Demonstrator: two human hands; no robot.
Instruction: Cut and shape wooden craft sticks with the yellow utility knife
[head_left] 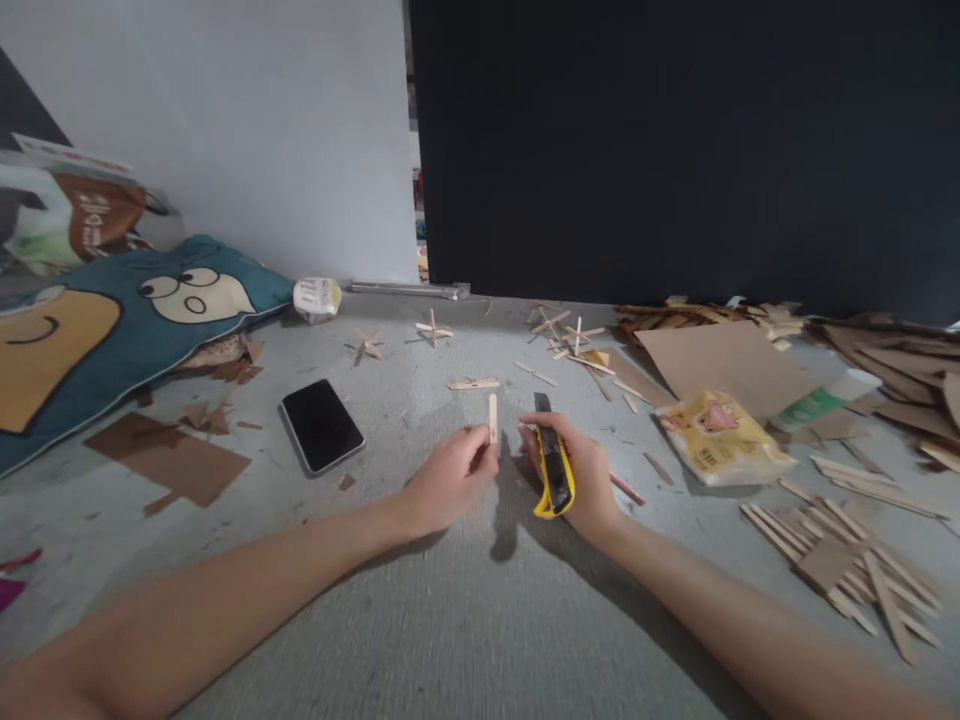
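My left hand (454, 475) is closed in a pinch on a pale wooden craft stick (493, 412), which points away from me. To its right, my right hand (581, 470) wraps round a yellow and black utility knife (554, 465). I cannot make out whether any blade sticks out of it. Just beyond the hands a few flat stick pieces (474, 384) lie together. Farther off stand small star-shaped joints of crossed sticks, one (433, 328) near the middle and another (365, 346) to the left. A red pencil (627, 489) lies beside my right wrist.
On the left are a black phone (322, 425), cardboard scraps (169, 458) and a blue cartoon cushion (150, 320). On the right lie a yellow packet (720, 435), a cardboard sheet (720, 365), a green-white bottle (825, 398) and a pile of craft sticks (885, 600). A dark panel (675, 150) stands behind.
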